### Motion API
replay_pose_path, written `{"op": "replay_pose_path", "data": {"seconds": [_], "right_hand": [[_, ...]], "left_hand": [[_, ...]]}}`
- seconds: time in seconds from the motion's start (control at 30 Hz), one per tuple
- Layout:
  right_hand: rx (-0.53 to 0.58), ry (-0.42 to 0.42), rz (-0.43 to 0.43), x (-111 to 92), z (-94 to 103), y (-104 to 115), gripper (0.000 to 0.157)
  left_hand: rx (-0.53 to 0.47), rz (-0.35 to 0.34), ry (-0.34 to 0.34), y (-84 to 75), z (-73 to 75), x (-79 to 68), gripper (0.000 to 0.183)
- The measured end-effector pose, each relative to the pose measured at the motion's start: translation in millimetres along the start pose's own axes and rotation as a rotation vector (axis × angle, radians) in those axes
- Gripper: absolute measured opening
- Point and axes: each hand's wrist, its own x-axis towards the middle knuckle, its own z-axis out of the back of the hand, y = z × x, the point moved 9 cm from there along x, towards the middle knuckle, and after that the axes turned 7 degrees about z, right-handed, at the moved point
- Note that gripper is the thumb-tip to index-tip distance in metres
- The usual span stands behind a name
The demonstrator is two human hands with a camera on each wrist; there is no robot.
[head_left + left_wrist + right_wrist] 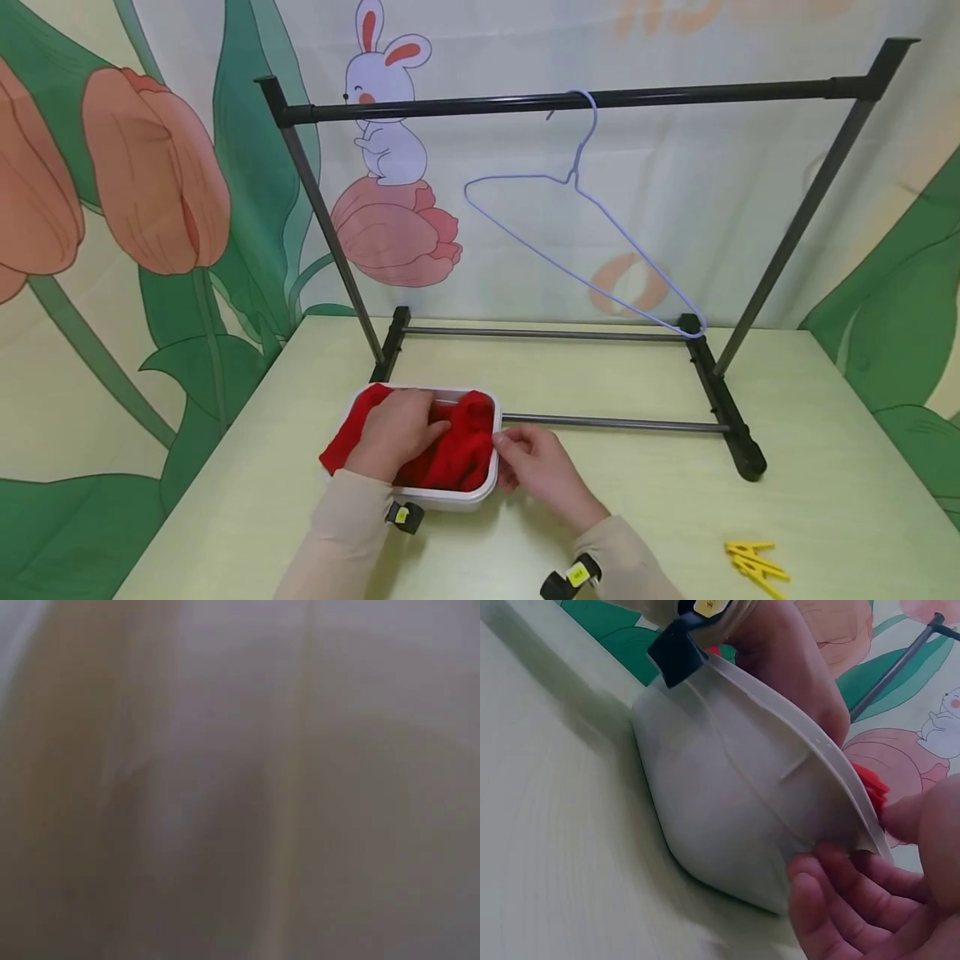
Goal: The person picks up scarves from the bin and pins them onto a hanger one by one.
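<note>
A white plastic tub [450, 500] stands on the table with red cloth [468, 446] bunched inside it. My left hand [401, 429] reaches into the tub and rests on the cloth, its fingertips hidden from view. At the tub's right side, my right hand [536, 462] holds the rim. In the right wrist view, the thumb of this right hand [885, 892] lies at the rim, by the red cloth [870, 787], with curled fingers against the outer wall of the tub [727, 772]. The left wrist view is too blurred to read.
Behind the tub stands a black rack [480, 106], with a purple wire hanger [525, 242] on its top bar. Yellow clothespins [757, 567] lie on the table [622, 525] at the front right. A printed cloth backdrop hangs behind.
</note>
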Motion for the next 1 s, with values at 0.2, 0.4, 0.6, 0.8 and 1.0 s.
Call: {"op": "replay_pose_path", "data": {"seconds": [0.2,0.4,0.6,0.8,1.0], "right_hand": [[0.062,-0.063,-0.004,0.5,-0.5,3.9,0.020],[0.120,-0.069,-0.010,-0.5,-1.4,4.8,0.020],[0.141,-0.076,-0.019,0.4,-3.4,2.7,0.020],[0.154,-0.087,-0.031,0.5,-4.7,-0.5,0.018],[0.157,-0.092,-0.033,-0.5,-3.3,-0.1,0.018]], "left_hand": [[0.080,-0.018,0.015,-3.3,-9.6,0.7,0.020],[0.108,-0.001,-0.021,-2.2,-11.6,0.5,0.028],[0.080,0.004,-0.097,0.6,-1.5,-2.8,0.028],[-0.081,0.042,-0.162,10.4,16.8,-13.7,0.027],[-0.336,0.046,-0.241,18.2,46.4,-27.9,0.021]]}}
